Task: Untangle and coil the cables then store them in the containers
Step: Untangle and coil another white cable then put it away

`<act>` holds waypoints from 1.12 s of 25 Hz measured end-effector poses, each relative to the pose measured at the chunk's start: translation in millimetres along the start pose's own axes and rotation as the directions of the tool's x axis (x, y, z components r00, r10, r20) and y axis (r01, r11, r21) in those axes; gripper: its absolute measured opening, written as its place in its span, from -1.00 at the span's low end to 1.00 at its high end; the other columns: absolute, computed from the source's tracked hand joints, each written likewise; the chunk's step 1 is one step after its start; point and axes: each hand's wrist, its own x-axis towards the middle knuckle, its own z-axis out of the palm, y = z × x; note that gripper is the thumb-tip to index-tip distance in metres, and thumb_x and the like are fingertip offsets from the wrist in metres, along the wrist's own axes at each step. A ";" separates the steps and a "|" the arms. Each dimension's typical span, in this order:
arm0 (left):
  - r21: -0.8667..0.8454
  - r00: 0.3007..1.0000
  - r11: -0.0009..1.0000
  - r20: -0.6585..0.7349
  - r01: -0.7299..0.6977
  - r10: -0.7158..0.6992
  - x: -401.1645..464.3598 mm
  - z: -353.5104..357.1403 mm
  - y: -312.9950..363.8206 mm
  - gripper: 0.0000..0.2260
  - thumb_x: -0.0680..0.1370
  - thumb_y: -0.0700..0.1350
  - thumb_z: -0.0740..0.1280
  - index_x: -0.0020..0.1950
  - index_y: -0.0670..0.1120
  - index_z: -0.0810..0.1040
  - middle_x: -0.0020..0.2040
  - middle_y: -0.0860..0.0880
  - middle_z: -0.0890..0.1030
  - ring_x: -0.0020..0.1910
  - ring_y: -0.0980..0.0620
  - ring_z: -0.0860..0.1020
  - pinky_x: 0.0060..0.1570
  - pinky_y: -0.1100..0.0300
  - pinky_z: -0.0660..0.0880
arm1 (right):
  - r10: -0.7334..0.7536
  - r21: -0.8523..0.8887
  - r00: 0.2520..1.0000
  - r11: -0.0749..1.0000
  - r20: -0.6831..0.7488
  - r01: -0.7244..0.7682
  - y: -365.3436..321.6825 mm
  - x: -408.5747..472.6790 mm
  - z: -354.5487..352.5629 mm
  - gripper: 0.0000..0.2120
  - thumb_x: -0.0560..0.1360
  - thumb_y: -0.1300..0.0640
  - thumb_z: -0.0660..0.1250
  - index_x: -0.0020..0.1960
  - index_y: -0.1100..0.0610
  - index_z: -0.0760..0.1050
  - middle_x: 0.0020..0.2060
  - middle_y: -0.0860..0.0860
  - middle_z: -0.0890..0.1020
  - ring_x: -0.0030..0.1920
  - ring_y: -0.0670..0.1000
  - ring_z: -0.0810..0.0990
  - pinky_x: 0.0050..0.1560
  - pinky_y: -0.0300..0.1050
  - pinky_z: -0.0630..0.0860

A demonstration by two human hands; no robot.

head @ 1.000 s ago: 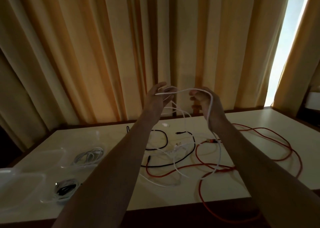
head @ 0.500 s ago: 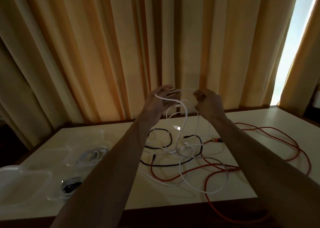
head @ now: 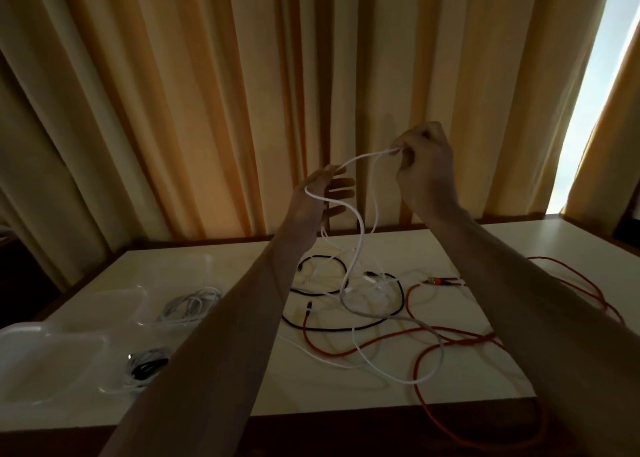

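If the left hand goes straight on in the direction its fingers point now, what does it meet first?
The left hand's straight fingers point right, toward the white cable hanging between both hands. That strand likely comes first, then the right hand; depth is unclear.

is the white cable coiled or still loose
Loose: the white cable hangs from both hands in uneven loops trailing onto the table.
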 end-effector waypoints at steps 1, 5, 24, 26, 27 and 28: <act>-0.010 1.000 1.000 0.013 0.000 0.000 0.7 -0.3 0.8 -0.65 0.72 0.07 0.21 0.27 -0.13 0.63 0.10 -0.12 0.73 0.03 -0.02 0.70 -0.02 0.08 0.57 | -0.026 0.014 0.999 1.000 -0.021 0.026 -2.8 2.1 0.7 -0.80 0.58 0.39 0.25 0.01 0.21 0.63 0.08 0.14 0.51 -0.01 0.04 0.54 0.01 -0.16 0.57; -0.058 0.998 0.998 0.052 0.040 -0.037 0.2 5.7 10.0 -0.60 0.68 0.16 0.22 0.35 -0.07 0.58 0.22 -0.12 0.68 0.12 -0.03 0.65 0.06 0.01 0.55 | -0.090 0.070 0.996 0.993 -0.014 0.090 -15.2 2.1 4.3 -0.78 0.64 0.32 0.25 0.18 0.22 0.63 0.07 0.15 0.56 -0.06 0.00 0.54 -0.06 -0.17 0.55; 0.123 0.960 0.966 0.197 -0.226 0.199 -5.4 19.8 3.9 -0.77 0.76 -0.04 0.14 0.11 -0.12 0.54 0.15 -0.23 0.69 0.09 -0.12 0.69 -0.08 0.18 0.55 | 0.571 0.071 0.558 0.658 0.602 -0.749 13.4 -42.9 25.8 -0.70 0.68 0.14 0.30 0.33 0.28 0.55 -0.24 0.13 0.68 -0.40 -0.02 0.63 -0.42 -0.22 0.51; 0.202 0.953 0.944 0.215 -0.259 0.216 -8.0 15.8 -2.9 -0.77 0.75 -0.07 0.18 0.15 -0.18 0.56 0.15 -0.20 0.69 0.06 -0.09 0.69 -0.11 0.24 0.56 | 0.602 0.141 0.509 0.551 0.615 -0.822 14.9 -41.9 27.3 -0.76 0.68 0.27 0.23 0.23 0.39 0.57 -0.29 0.12 0.65 -0.40 -0.02 0.63 -0.39 -0.19 0.58; 0.249 0.946 0.926 0.227 -0.284 0.229 -7.4 14.1 -7.0 -0.79 0.73 -0.09 0.21 0.19 -0.19 0.57 0.14 -0.15 0.70 0.06 -0.08 0.69 -0.12 0.25 0.58 | 0.617 0.120 0.524 0.574 0.587 -0.810 17.0 -41.6 29.8 -0.80 0.66 0.31 0.22 0.16 0.33 0.60 -0.22 0.13 0.67 -0.29 0.00 0.66 -0.25 -0.12 0.66; 0.308 0.940 0.899 0.240 -0.311 0.243 -5.6 12.3 -11.2 -0.81 0.72 -0.12 0.25 0.22 -0.18 0.58 0.13 -0.10 0.70 0.06 -0.06 0.69 -0.11 0.24 0.59 | 0.606 0.057 0.572 0.657 0.553 -0.751 20.1 -42.4 34.1 -0.83 0.64 0.32 0.24 0.11 0.23 0.60 -0.09 0.14 0.69 -0.14 0.06 0.69 -0.06 0.02 0.72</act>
